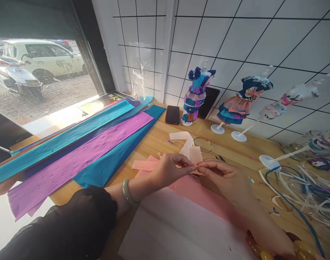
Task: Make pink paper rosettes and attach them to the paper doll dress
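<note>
My left hand [169, 169] and my right hand [227, 177] meet over the middle of the table, thumbs and forefingers pinched close together. Between them they hold a small piece of pale pink crepe paper [195, 154], whose square end sticks up behind the fingertips. Just behind it lies a curled pale pink strip [181, 135]. Salmon-pink paper pieces [143, 164] spread beside and under my left hand. Below both hands lie a larger pink sheet [205, 193] and a white sheet [165, 224]. Dark tips, perhaps scissors [221, 158], show behind my right fingers.
Long crepe paper strips in turquoise [73, 131], purple [86, 157] and teal [111, 168] cover the left side. A phone [172, 115] and several small dressed mannequins [196, 97] stand along the tiled wall. Tangled ribbons [303, 191] lie at right, a thin ring [205, 143] behind the hands.
</note>
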A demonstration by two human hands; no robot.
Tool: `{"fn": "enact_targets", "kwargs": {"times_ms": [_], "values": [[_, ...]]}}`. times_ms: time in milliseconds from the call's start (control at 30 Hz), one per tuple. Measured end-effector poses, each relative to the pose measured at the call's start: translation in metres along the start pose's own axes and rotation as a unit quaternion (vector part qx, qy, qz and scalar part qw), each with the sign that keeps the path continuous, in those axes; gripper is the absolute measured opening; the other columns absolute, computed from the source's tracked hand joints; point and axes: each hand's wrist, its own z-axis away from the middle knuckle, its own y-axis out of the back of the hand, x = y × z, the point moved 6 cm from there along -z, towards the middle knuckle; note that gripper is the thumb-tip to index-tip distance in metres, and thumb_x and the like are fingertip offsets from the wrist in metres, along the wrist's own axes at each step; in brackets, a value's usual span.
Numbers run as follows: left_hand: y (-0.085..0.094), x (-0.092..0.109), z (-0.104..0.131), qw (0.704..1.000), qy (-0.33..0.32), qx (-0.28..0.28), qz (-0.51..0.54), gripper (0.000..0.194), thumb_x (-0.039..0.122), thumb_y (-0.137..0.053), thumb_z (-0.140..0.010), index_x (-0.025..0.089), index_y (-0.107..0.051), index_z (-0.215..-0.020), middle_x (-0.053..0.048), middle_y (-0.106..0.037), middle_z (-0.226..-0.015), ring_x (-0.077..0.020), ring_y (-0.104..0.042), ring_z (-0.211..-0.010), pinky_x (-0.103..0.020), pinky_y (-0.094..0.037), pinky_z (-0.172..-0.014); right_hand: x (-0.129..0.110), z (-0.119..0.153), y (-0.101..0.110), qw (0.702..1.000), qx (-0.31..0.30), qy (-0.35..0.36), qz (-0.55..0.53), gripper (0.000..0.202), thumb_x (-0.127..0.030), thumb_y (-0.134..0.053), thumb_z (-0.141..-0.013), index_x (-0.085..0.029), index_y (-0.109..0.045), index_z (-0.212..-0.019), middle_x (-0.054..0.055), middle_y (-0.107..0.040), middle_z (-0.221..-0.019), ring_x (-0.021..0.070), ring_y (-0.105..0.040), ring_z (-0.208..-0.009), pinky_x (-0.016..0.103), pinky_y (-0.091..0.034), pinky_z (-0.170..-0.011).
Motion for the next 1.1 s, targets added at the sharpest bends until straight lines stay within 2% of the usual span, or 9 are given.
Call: {"fn": "enact_targets", "kwargs": {"times_ms": [333,500,667,867,967,1100], "values": [[0.0027,0.0034,0.0009,0.999,0.006,0.029,-0.018,0.013,0.029,-0.067,-0.070,0.016,-0.066,-0.066,-0.001,-0.067,-0.069,-0.0120,-0.061,-0.068,-0.020,-0.048,-0.065,-0.0044,0.0000,0.0015,1.000,0.009,-0.014,-0.010,0.017,-0.039,-0.067,-0.068,-0.023,-0.072,-0.073,0.005,-0.073,-0.086,0.0236,-0.067,-0.080,0.035,-0.055,-0.069],[0.0020,0.0022,0.0009,1.000,-0.001,0.016,-0.019,0.015,0.031,-0.066,-0.071,0.016,-0.066,-0.068,-0.002,-0.068,-0.072,-0.0128,-0.062,-0.070,-0.021,-0.049,-0.066,-0.0092,0.0003,0.0024,0.999,0.022,-0.035,-0.018,0.017,-0.039,-0.070,-0.062,-0.023,-0.072,-0.067,0.004,-0.074,-0.080,0.0228,-0.068,-0.075,0.033,-0.055,-0.067],[0.0006,0.0011,0.0007,1.000,-0.004,0.008,0.001,0.016,0.031,-0.066,-0.072,0.015,-0.067,-0.069,-0.004,-0.068,-0.072,-0.0131,-0.061,-0.069,-0.022,-0.048,-0.065,-0.0071,0.0013,0.0009,0.999,0.013,-0.039,-0.025,0.017,-0.040,-0.069,-0.064,-0.023,-0.072,-0.069,0.005,-0.073,-0.078,0.0212,-0.067,-0.069,0.031,-0.055,-0.059],[-0.0007,0.0029,0.0014,1.000,0.016,0.003,0.026,0.016,0.031,-0.067,-0.071,0.015,-0.066,-0.069,-0.004,-0.068,-0.072,-0.0128,-0.061,-0.069,-0.021,-0.048,-0.064,-0.0038,0.0020,0.0013,0.999,0.030,-0.036,-0.029,0.019,-0.041,-0.070,-0.063,-0.022,-0.070,-0.067,0.005,-0.073,-0.073,0.0201,-0.066,-0.063,0.030,-0.053,-0.053],[-0.0014,0.0027,0.0012,0.999,0.028,0.005,0.032,0.015,0.030,-0.067,-0.070,0.015,-0.065,-0.070,-0.003,-0.067,-0.073,-0.0121,-0.061,-0.069,-0.021,-0.048,-0.064,-0.0041,0.0017,0.0006,0.998,0.027,-0.042,-0.043,0.021,-0.042,-0.071,-0.062,-0.022,-0.069,-0.068,0.005,-0.072,-0.070,0.0194,-0.065,-0.063,0.030,-0.054,-0.055],[0.0007,-0.0016,0.0007,0.999,0.024,0.040,0.008,0.019,0.031,-0.069,-0.067,0.015,-0.061,-0.072,-0.002,-0.063,-0.072,-0.0101,-0.056,-0.067,-0.021,-0.047,-0.063,-0.0037,0.0012,-0.0009,0.997,0.016,-0.048,-0.060,0.026,-0.043,-0.071,-0.062,-0.021,-0.068,-0.073,0.004,-0.070,-0.070,0.0186,-0.064,-0.065,0.031,-0.054,-0.059]]}}
